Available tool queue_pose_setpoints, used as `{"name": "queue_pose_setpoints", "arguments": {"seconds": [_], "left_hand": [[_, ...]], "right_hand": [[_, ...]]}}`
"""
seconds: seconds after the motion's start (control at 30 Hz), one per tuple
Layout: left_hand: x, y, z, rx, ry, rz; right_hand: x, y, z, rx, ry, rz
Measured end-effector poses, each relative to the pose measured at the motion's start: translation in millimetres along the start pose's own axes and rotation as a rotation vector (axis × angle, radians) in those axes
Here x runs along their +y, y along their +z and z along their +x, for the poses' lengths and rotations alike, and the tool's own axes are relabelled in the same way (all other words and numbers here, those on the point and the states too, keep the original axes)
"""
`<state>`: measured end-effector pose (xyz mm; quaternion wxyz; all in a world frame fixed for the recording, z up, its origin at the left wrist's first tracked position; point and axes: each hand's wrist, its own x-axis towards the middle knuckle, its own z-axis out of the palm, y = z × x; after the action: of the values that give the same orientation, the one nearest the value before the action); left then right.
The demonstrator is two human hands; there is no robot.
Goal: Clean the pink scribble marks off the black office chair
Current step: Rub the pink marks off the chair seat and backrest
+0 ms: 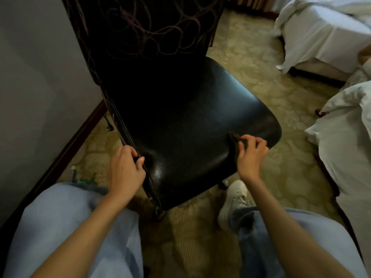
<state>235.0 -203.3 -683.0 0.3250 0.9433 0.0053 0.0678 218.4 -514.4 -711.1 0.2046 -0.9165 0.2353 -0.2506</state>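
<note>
Looking down through the head camera, I have a grey wall [30, 77] and its dark baseboard [70, 145] at the far left. Just beside them stands the black office chair [190, 117] on patterned carpet [251, 63]. Its backrest rises to the top of the frame, and its glossy seat spreads out toward my knees. The pink scribble marks [144, 31] loop across the upper part of the backrest.

My left hand [126, 169] grasps the stitched edge of the chair on its near left side, fingers curled over the rim and thumb on the seat face. My right hand [251, 153] sits at the seat's right edge, with its fingers bunched round a dark cloth [237, 140] that touches the seat.

Below are my jeans [70, 227] and a white shoe [232, 199]. At the far right are two beds, one [321, 33] further back and one [351, 147] nearer, both draped in white sheets.
</note>
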Motion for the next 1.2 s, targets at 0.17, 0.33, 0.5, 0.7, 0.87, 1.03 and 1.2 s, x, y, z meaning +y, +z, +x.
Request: {"name": "queue_pose_setpoints", "arguments": {"seconds": [0.17,0.33,0.5,0.7,0.87,1.03,1.2], "left_hand": [[-0.2,-2.3,-0.4,-0.001,0.02,-0.021],[-0.3,-2.1,-0.4,0.015,0.004,-0.018],[1.5,-1.2,-1.2,0.019,0.016,0.032],[9.2,2.5,-6.7,0.001,0.005,0.061],[34.6,7.1,-28.3,-0.014,0.023,0.004],[71.7,21.9,-54.0,-0.037,-0.017,-0.031],[102.2,33.7,-77.1,-0.219,0.038,-0.111]], "right_hand": [[-51.3,-6.8,-60.9,-0.049,-0.226,0.065],[-105.7,20.2,-179.1,-0.176,-0.601,0.132],[-60.6,31.3,-151.6,-0.079,-0.576,0.164],[1.5,20.8,-68.3,-0.009,-0.161,0.162],[10.8,3.0,-34.6,-0.027,0.03,0.218],[-4.3,-24.5,-28.0,-0.012,-0.022,0.252],[-29.7,-44.2,-46.6,0.061,-0.124,0.288]]}}
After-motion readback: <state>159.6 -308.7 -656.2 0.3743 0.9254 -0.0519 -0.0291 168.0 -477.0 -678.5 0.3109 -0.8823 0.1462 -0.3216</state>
